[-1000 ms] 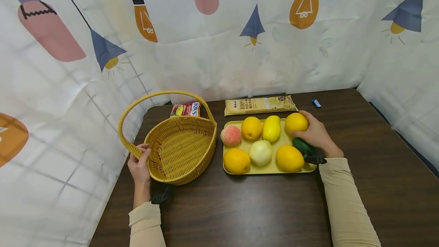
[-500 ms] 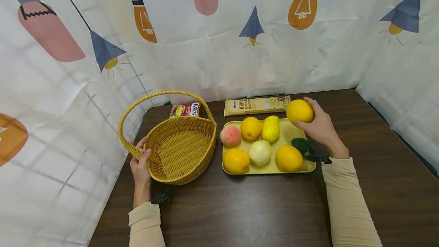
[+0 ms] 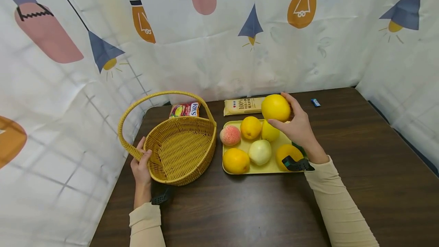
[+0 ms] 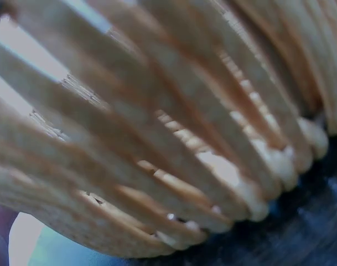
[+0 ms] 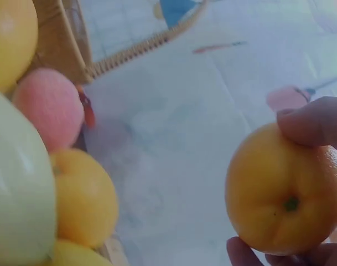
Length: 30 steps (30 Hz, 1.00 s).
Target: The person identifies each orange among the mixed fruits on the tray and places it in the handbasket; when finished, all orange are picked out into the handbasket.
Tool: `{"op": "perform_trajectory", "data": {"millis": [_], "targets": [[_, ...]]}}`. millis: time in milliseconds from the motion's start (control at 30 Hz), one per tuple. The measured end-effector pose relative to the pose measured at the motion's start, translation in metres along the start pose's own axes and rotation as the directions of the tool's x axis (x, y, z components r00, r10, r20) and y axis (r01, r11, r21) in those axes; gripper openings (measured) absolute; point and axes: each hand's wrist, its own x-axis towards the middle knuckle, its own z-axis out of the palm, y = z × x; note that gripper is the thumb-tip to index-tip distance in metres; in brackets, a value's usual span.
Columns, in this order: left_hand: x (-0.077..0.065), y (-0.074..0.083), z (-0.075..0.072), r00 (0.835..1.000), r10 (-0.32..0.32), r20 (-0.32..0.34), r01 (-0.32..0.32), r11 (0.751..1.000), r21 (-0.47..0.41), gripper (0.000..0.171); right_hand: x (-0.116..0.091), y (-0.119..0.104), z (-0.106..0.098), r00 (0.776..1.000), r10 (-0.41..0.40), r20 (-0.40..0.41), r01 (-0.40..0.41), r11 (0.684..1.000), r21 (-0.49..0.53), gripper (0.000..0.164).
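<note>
My right hand (image 3: 297,127) holds an orange (image 3: 275,108) between thumb and fingers, over the back edge of the yellow tray (image 3: 267,169). In the right wrist view the orange (image 5: 284,194) shows its green stem spot. On the tray lie a peach (image 3: 230,135), a pale round fruit (image 3: 260,152), a yellow lemon-like fruit (image 3: 269,131) partly hidden by the held orange, and several other oranges (image 3: 236,161). A dark green fruit or vegetable is mostly hidden behind my right wrist. My left hand (image 3: 140,165) grips the wicker basket (image 3: 181,151) at its handle's base; nothing lies inside.
Behind the basket lies a red candy bag (image 3: 185,109). A long noodle packet (image 3: 243,106) lies behind the tray, partly covered by the held orange. A small blue packet (image 3: 315,103) sits at the back right. The basket's tall handle (image 3: 164,92) arches up.
My right hand has lifted the orange off the tray's back right corner and carried it to the left. My left hand has stayed at the basket.
</note>
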Motion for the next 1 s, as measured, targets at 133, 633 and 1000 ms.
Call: {"op": "perform_trajectory", "data": {"millis": [133, 633, 1000], "targets": [[-0.001, 0.0, 0.0, 1.0, 0.011, 0.011, -0.012, 1.0, 0.011, 0.018, -0.002, -0.004, 0.019, 1.0, -0.006, 0.018, 0.005, 0.999, 0.042, 0.083], [-0.001, -0.009, -0.002, 0.979, 0.195, 0.054, -0.194, 0.981, -0.019, 0.048, -0.013, -0.018, 0.066, 0.975, 0.038, 0.217, -0.085, 0.974, 0.211, 0.081], [-0.003, -0.003, 0.0, 0.991, 0.13, 0.017, -0.13, 0.991, 0.033, 0.036, -0.025, -0.045, 0.086, 0.949, 0.048, 0.31, -0.127, 0.962, 0.24, 0.082]]}}
